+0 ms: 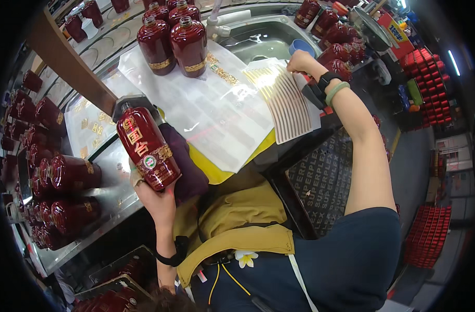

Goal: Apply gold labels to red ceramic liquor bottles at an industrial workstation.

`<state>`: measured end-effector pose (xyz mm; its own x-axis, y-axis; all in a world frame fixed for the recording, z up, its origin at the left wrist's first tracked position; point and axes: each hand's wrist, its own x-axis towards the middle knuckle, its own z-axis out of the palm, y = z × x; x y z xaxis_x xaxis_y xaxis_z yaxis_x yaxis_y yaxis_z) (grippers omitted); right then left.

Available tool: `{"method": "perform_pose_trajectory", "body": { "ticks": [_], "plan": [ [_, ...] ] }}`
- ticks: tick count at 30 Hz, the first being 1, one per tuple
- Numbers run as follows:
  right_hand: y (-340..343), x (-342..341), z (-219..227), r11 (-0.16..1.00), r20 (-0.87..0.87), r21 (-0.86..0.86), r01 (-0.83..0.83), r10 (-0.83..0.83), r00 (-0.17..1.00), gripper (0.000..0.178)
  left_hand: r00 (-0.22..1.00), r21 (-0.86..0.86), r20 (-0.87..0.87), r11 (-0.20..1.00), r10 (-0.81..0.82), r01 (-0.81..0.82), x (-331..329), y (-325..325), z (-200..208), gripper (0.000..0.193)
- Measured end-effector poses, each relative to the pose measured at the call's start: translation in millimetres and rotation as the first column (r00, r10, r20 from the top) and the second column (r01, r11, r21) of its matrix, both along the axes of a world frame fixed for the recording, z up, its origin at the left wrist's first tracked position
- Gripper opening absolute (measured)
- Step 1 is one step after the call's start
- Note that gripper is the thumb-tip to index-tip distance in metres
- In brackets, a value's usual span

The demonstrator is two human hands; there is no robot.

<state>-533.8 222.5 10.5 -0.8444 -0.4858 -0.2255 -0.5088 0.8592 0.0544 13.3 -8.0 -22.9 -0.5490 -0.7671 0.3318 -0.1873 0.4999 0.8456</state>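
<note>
My left hand [155, 200] is wrapped round the lower part of a dark red glossy bottle [154, 148] with gold lettering and ornament and a small round green-and-white label. The bottle lies tilted, its top against a dark angular holder [132, 103] by a wooden bar [73, 62]. My right hand [302, 61] is closed at the upper right edge of a sheet of gold strips [287, 106]; what its fingertips pinch, if anything, is too small to make out. A white sheet [216, 112] lies between my hands, over a yellow one [206, 169].
Several red bottles [189, 47] stand beyond the white sheet, others [73, 174] at the left. A sink [261, 39] with water and a blue cup [301, 48] lie near my right hand. A dark crate [320, 182] sits under my right arm. Loose gold pieces [96, 127] lie at left.
</note>
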Motion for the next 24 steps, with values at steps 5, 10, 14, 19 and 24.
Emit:
{"method": "perform_pose_trajectory", "body": {
  "ticks": [5,10,14,19,24],
  "plan": [
    [-10,61,35,0.950,-0.017,-0.313,0.001,-0.007,1.000,0.020,0.998,-0.004,0.054,0.999,0.041,-0.040,9,-2,-4,0.091],
    [-10,146,74,0.744,0.121,-0.666,-0.044,0.166,0.979,0.024,0.999,0.215,0.039,0.976,0.030,-0.038,13,-2,17,0.086],
    [-17,239,94,0.671,0.057,-0.719,-0.181,0.316,0.947,0.018,0.997,-0.039,-0.022,0.997,0.069,-0.070,2,10,41,0.086],
    [-47,329,83,0.597,0.209,-0.787,-0.155,0.495,0.843,0.011,0.998,0.006,-0.048,0.999,0.041,-0.041,5,5,33,0.094],
    [-80,377,66,0.502,0.270,-0.858,-0.107,0.618,0.738,0.008,0.999,0.028,0.012,0.999,0.042,-0.043,14,1,29,0.096]
  ]
}}
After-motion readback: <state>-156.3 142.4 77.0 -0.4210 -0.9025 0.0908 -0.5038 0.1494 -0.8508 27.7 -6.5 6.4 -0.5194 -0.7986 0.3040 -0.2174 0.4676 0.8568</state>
